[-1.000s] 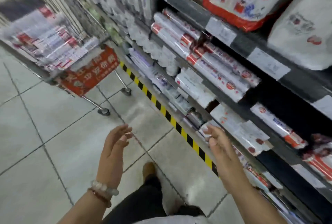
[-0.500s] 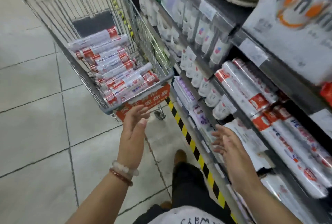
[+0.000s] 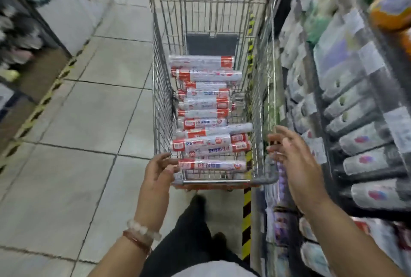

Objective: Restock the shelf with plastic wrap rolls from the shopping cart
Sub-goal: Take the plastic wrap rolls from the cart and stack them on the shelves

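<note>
shiny wire cart (image 3: pixel 160 90), glossy plastic-wrapped rolls (image 3: pixel 204 75)

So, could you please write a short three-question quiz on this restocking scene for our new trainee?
1. True or false: the right hand grips a roll.
2. The plastic wrap rolls lie: A) on the floor, B) in the shopping cart, C) in a box.
3. Fill in: the left hand is at the cart's near ____ corner.

Key: 1 false, it is open and holds nothing; 2 B; 3 left.
</note>
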